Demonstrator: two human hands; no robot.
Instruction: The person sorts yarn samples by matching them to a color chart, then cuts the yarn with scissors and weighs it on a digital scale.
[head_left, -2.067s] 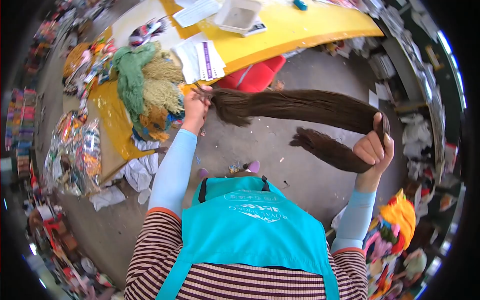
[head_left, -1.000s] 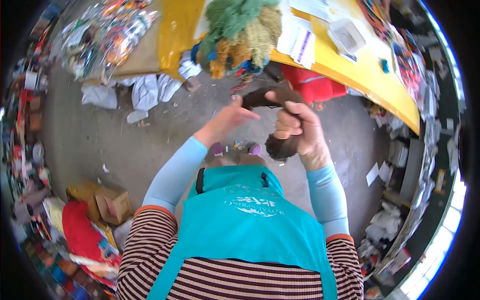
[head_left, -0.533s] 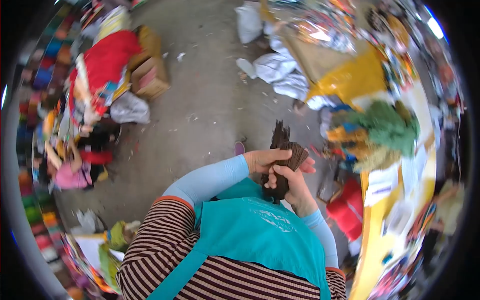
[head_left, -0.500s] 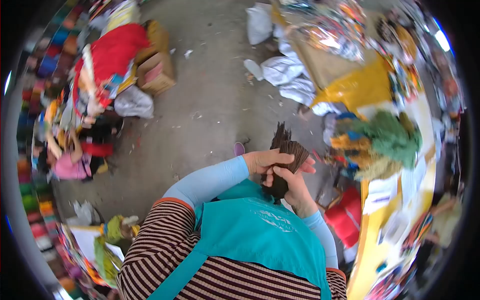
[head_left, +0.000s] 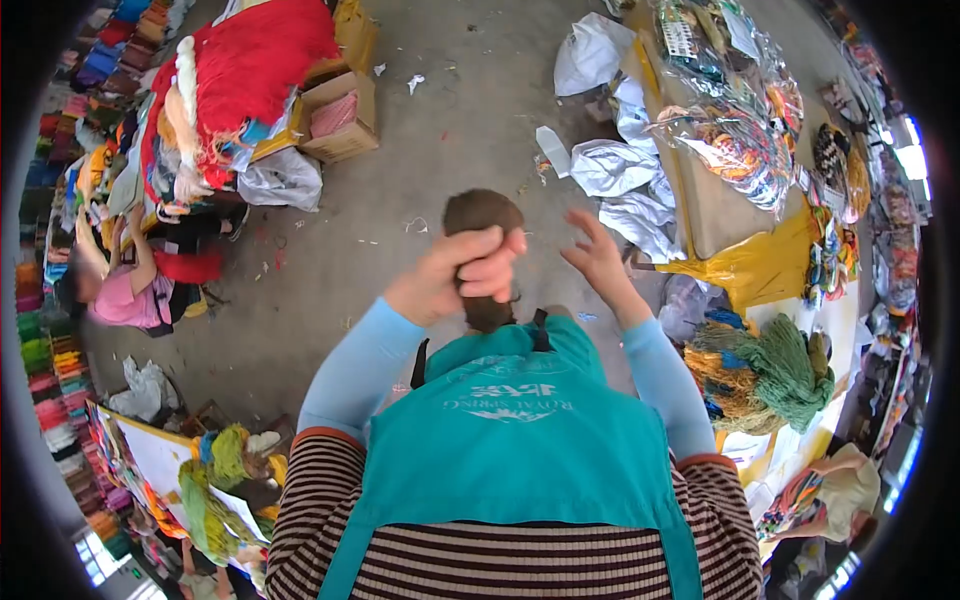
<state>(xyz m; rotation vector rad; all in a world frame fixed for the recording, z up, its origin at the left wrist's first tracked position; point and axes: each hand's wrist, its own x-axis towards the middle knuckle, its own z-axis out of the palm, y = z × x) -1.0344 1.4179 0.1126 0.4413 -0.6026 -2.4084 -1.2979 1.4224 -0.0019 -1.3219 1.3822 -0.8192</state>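
My left hand [head_left: 465, 268] is closed around the middle of a dark brown bundle of yarn [head_left: 481, 210], held upright in front of the apron. The bundle's rounded top shows above my fist, and its lower end [head_left: 489, 316] pokes out beneath. To the right, apart from the bundle, my right hand [head_left: 602, 265] is raised with fingers spread and holds nothing. Light blue sleeves cover both forearms, and a teal apron [head_left: 520, 440] hangs below them.
On the right, a table carries green yarn [head_left: 785, 370] and plastic-wrapped skeins [head_left: 735, 150]. White sacks [head_left: 610, 165] lie beside it. At left are a red yarn heap [head_left: 255, 80], a cardboard box [head_left: 340, 125] and a person in pink [head_left: 135, 295]. Scraps litter the grey floor [head_left: 400, 180].
My right hand has let go of the brown bundle and moved apart with its fingers opened. My left hand has moved left with the bundle, now gripping it in a fist. The view has turned slightly.
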